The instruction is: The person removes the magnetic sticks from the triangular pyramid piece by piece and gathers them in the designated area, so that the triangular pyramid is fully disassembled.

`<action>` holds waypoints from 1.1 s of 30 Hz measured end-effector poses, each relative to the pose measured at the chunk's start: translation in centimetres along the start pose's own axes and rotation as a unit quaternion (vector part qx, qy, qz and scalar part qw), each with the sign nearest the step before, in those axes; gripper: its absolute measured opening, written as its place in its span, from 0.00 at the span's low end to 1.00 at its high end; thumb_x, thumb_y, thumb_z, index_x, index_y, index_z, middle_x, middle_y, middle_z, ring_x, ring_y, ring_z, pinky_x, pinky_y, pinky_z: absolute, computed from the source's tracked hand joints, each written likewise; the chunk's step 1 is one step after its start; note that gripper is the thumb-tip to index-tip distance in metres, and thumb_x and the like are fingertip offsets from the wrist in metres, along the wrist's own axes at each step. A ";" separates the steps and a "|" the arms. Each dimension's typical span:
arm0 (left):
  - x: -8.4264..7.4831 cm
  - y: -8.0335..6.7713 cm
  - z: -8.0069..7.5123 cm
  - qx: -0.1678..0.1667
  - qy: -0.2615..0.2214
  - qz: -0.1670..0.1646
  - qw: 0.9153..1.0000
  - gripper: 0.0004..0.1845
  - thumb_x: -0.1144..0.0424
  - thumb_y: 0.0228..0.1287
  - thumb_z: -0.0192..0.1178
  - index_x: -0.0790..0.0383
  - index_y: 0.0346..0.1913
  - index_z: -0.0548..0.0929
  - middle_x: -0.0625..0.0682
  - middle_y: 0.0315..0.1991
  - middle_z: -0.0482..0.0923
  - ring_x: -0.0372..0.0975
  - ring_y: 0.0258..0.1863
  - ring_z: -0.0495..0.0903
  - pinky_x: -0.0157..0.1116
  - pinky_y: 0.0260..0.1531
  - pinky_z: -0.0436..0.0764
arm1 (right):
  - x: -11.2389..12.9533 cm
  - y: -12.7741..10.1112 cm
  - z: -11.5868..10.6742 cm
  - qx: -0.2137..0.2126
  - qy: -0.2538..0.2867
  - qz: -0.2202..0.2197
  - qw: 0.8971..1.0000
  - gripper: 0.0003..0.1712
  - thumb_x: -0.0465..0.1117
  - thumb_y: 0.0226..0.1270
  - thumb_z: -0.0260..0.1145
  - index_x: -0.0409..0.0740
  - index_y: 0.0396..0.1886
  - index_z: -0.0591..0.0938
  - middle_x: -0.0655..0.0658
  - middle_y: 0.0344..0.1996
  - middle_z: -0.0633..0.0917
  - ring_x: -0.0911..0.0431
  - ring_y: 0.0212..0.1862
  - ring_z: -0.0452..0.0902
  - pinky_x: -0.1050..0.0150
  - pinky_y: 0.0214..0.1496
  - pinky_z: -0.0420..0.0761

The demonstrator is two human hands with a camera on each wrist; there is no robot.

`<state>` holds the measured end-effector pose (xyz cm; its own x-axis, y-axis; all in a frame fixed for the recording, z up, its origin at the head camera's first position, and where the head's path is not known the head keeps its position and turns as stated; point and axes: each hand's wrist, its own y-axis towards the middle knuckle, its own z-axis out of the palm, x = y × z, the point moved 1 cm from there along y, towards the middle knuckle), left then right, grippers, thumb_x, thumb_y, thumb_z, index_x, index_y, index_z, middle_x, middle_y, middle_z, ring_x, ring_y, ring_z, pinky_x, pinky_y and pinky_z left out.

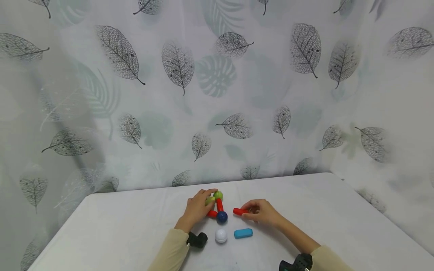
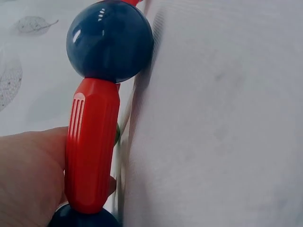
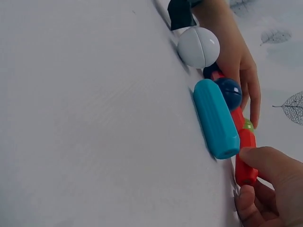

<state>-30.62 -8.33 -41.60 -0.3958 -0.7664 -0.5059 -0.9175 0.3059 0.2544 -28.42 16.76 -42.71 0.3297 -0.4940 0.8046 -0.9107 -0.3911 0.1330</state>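
Ball-and-rod pieces lie on the table. My left hand [image 1: 197, 206] grips a yellow-green rod [image 1: 210, 200] beside a green ball [image 1: 218, 195]. From that ball a red rod [image 1: 219, 205] runs to a dark blue ball [image 1: 222, 217], where a second red rod [image 2: 92, 146] joins. The left wrist view shows another dark blue ball [image 2: 85, 218] at that rod's other end, hidden by the hand in the head view. To the right, my right hand [image 1: 266, 213] pinches a separate red rod [image 1: 239, 211] between thumb and fingers.
Nearer the front edge, a white ball [image 1: 221, 235] and a light blue rod [image 1: 243, 233] lie on the white table [image 1: 135, 226], between my forearms. Behind the table hangs a leaf-patterned curtain [image 1: 251, 94]. Each wrist wears a black camera strap.
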 end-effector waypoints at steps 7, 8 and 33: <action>0.5 -0.3 0.3 -0.022 0.016 0.018 0.999 0.14 0.63 0.68 0.60 0.46 0.54 0.82 0.54 0.54 0.76 0.51 0.53 0.78 0.57 0.48 0.67 | -0.3 -0.9 -0.2 0.046 0.035 -0.034 0.998 0.12 0.38 0.61 0.72 0.38 0.43 0.84 0.46 0.35 0.83 0.60 0.31 0.72 0.72 0.28 0.72; 0.6 -0.3 0.3 -0.029 0.018 0.018 0.999 0.12 0.63 0.68 0.60 0.47 0.52 0.83 0.54 0.53 0.76 0.51 0.52 0.79 0.56 0.47 0.68 | -0.3 -1.0 -0.2 0.051 0.043 -0.042 0.997 0.12 0.37 0.61 0.72 0.38 0.43 0.84 0.46 0.35 0.83 0.60 0.32 0.72 0.72 0.30 0.73; 1.0 0.1 0.4 -0.065 -0.057 0.007 0.996 0.17 0.73 0.64 0.55 0.60 0.53 0.82 0.61 0.59 0.71 0.55 0.56 0.76 0.59 0.49 0.69 | 0.2 -1.1 -0.3 0.052 0.016 -0.038 0.998 0.12 0.43 0.66 0.68 0.40 0.43 0.85 0.49 0.32 0.83 0.61 0.32 0.75 0.70 0.26 0.76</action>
<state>-31.14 -8.80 -42.43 -0.4176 -0.6912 -0.5897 -0.9016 0.2348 0.3632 -27.47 17.33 -42.49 0.3877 -0.4358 0.8122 -0.8520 -0.5057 0.1354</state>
